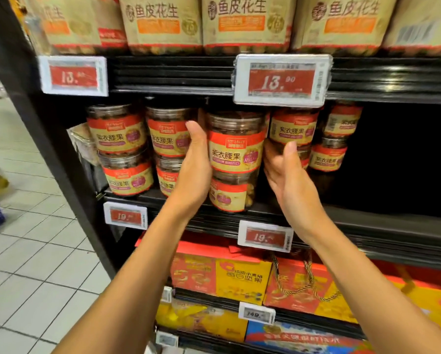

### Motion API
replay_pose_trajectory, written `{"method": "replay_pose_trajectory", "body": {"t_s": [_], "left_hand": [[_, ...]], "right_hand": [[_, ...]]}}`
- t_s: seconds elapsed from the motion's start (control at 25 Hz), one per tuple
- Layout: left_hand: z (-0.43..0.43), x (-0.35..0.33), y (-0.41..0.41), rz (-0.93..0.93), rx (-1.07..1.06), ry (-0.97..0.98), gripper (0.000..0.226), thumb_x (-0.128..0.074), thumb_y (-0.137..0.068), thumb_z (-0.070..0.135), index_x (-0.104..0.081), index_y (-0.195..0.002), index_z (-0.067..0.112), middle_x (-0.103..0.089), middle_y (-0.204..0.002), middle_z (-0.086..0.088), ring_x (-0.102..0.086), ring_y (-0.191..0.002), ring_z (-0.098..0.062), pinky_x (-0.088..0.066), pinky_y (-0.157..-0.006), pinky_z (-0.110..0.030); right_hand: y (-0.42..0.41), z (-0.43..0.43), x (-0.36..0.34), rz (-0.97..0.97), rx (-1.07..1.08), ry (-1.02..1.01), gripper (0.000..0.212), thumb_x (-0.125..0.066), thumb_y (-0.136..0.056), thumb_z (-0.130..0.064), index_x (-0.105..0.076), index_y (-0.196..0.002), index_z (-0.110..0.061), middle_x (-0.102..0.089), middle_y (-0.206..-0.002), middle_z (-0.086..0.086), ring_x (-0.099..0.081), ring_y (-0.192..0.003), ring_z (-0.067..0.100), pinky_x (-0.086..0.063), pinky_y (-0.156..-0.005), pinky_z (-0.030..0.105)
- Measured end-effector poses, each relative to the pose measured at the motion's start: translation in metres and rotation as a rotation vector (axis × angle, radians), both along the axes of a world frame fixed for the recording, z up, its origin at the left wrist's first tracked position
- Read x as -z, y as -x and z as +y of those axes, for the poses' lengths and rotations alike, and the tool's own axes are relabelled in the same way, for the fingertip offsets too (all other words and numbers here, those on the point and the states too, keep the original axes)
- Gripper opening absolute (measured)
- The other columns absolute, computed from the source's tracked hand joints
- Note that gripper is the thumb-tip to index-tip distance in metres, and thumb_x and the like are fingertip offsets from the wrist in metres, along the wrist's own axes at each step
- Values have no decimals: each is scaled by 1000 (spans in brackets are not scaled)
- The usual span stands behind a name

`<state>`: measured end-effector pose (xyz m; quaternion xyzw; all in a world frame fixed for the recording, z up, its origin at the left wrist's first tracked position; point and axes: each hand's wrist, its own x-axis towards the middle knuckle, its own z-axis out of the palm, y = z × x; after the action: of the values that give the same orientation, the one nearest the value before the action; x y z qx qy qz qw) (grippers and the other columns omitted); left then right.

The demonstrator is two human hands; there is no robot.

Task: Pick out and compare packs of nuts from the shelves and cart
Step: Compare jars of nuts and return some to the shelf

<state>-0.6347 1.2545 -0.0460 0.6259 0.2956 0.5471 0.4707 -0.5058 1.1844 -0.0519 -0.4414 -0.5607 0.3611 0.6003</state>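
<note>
A: What is shown at the middle of the frame?

B: A left hand (196,162) is seen laid flat, fingers straight, against the left side of a clear jar of cashews (236,146). A right hand (288,172) is held open on the jar's right, palm turned inward, thumb up, fingers only slightly bent. Whether the plastic is touched on that side cannot be told.

A: So nothing is gripped?

B: Nothing is clasped by either hand. The jar is bracketed between two open palms, straight ahead of both and at about equal reach, with only the left clearly in contact.

A: And how is the jar set?

B: It is stood upright, long axis vertical, on top of a lower jar (228,196) on the middle shelf (367,218), just beneath a red price tag (282,80) at upper centre. Matching jars (170,134) are stacked close on both sides, so a straight pull toward the camera is judged to be called for, with the lower jar at risk of being dragged or tipped.

A: Beyond that?

B: Paper bags of peanuts (245,21) are lined along the top of the frame, and gift boxes (242,277) are ranged below.
</note>
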Motion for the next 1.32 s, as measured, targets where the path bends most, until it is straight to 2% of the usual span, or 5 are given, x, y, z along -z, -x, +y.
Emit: {"method": "replay_pose_trajectory", "body": {"t_s": [0.16,0.44,0.52,0.72,1.32], "left_hand": [[-17,22,17,62,-44,-16,60,-17,-88,64,-40,-136,36,-44,-123,36,-38,-125,14,-29,-106,-10],[-31,29,17,162,-40,-13,64,-20,-89,54,-29,-144,25,-30,-149,17,-25,-135,10,-20,-114,-15],[-36,22,20,182,-50,9,61,-24,-90,50,-32,-143,23,-32,-146,18,-29,-133,9,-23,-111,-12],[-95,-14,63,96,-195,330,24,-43,-97,21,-67,-99,24,-71,-93,4,-64,-91,-12,-50,-89,-32],[-471,-144,335,-383,-1271,691,23,-44,-96,9,-64,-87,14,-67,-67,1,-60,-54,-7,-49,-58,-18]], "right_hand": [[-3,-6,13,-57,44,79,37,-22,-81,-73,-51,-101,-61,-51,-101,-51,-40,-114,-24,-30,-96,5],[1,-1,23,-87,105,141,66,-22,-75,-75,-47,-127,-44,-44,-125,-39,-39,-115,-21,-28,-102,14],[4,-6,16,-81,114,159,54,-23,-77,-72,-50,-118,-50,-46,-111,-48,-40,-107,-27,-30,-94,5],[36,-42,-16,-25,338,210,24,-37,-99,-25,-62,-102,-27,-64,-101,-8,-60,-87,-6,-45,-77,11],[367,-251,-138,-267,-1082,411,24,-42,-97,-11,-63,-89,-21,-70,-77,-4,-66,-68,3,-48,-64,12]]}}
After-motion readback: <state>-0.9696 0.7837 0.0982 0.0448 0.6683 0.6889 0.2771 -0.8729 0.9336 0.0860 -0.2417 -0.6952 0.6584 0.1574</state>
